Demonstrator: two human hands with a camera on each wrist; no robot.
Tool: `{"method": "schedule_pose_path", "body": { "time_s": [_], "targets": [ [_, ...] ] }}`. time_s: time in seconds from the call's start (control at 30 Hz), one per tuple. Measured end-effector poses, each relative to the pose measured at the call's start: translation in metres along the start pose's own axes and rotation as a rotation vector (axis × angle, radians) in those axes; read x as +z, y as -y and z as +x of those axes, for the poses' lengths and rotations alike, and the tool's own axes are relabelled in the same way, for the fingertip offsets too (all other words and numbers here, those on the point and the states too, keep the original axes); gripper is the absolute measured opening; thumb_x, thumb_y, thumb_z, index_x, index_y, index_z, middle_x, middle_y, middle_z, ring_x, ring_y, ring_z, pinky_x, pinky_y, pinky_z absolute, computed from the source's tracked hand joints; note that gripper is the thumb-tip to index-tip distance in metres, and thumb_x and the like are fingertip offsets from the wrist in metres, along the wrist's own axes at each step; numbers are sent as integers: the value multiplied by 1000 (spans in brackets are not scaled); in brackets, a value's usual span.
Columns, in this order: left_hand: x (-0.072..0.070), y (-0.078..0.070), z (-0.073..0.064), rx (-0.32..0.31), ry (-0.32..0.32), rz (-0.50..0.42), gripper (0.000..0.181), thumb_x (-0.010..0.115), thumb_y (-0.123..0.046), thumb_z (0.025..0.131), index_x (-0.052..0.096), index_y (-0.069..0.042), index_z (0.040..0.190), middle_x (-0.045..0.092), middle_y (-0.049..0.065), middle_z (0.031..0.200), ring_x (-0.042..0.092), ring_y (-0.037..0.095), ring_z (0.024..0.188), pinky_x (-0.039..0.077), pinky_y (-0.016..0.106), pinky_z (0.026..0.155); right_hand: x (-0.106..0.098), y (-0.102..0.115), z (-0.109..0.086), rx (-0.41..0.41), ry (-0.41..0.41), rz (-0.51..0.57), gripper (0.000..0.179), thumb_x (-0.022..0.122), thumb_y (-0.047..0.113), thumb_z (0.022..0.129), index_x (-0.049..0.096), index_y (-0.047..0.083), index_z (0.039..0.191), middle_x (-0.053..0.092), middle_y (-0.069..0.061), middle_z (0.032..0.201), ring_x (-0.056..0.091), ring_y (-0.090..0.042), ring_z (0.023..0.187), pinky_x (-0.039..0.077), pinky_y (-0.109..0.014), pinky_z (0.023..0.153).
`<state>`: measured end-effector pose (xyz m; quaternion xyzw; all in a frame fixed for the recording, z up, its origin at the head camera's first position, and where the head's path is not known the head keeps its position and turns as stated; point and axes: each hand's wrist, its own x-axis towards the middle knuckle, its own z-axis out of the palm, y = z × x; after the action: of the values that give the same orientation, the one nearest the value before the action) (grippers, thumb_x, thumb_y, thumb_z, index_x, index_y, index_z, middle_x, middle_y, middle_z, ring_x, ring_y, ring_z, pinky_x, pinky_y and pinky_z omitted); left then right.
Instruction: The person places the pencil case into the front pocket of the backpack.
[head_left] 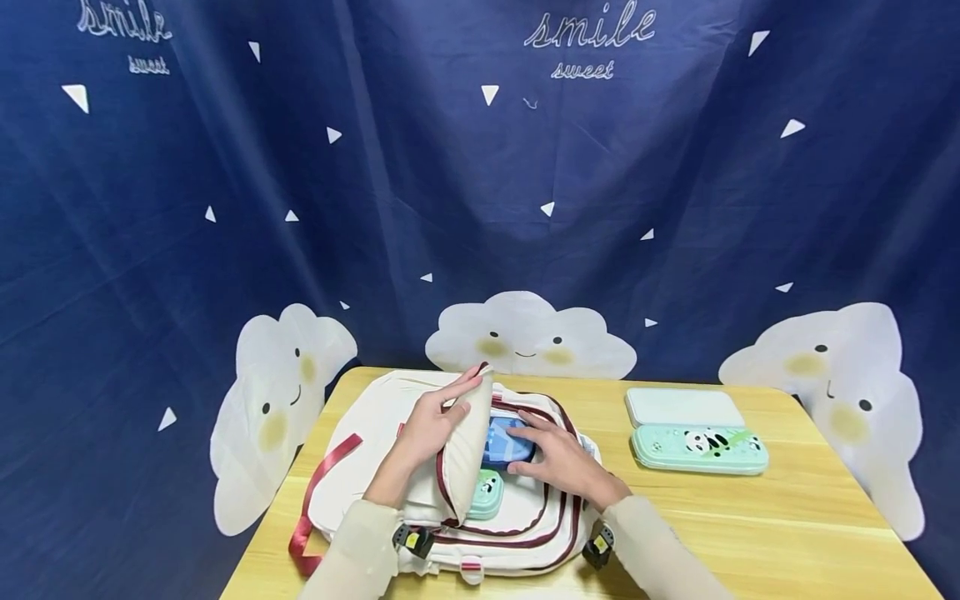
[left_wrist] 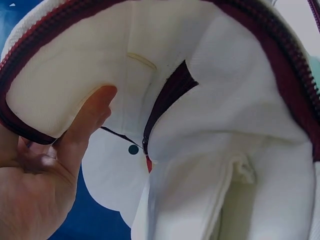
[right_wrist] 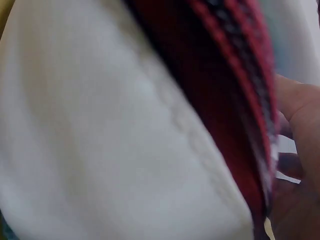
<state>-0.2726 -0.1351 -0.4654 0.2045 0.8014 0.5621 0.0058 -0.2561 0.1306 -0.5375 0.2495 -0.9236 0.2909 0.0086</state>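
Observation:
A white backpack (head_left: 360, 467) with dark red zip trim lies on the wooden table, its front pocket unzipped. My left hand (head_left: 435, 421) grips the cream pocket flap (head_left: 467, 442) by its edge and holds it raised; in the left wrist view, the thumb lies against the flap's inner side. Inside the pocket is a blue patterned case (head_left: 501, 443), with my right hand (head_left: 558, 454) resting its spread fingers on it. Below that case sits a mint-green panda case (head_left: 487, 495), partly covered by the flap. In the right wrist view, zip and fabric hide much of the right hand (right_wrist: 300, 150).
To the right on the table (head_left: 810, 533) lie a mint-green panda pencil case (head_left: 701, 450) and a white flat case (head_left: 684, 407) behind it. A red strap (head_left: 303, 521) hangs off the backpack's left side. A dark blue curtain (head_left: 450, 192) with clouds stands behind.

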Motion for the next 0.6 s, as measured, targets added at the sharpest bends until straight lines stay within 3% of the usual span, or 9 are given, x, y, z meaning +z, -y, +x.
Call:
{"method": "schedule_pose_path", "body": {
  "time_s": [0.27, 0.6],
  "targets": [
    [1, 1, 0, -8, 6, -1, 47, 59, -1, 107, 65, -12, 153, 51, -3, 168, 38, 20, 162, 40, 50, 128, -6, -4, -1, -35, 6, 22, 60, 82, 40, 98, 69, 9, 147, 55, -21, 162, 56, -43, 148, 49, -62, 119],
    [4, -1, 2, 44, 49, -14, 47, 57, 2, 107, 62, -6, 153, 49, 4, 170, 36, 23, 163, 37, 52, 129, 5, -1, 6, 16, -42, -4, 57, 87, 41, 93, 74, 15, 141, 62, -18, 156, 60, -38, 145, 51, -58, 118]
  ]
}}
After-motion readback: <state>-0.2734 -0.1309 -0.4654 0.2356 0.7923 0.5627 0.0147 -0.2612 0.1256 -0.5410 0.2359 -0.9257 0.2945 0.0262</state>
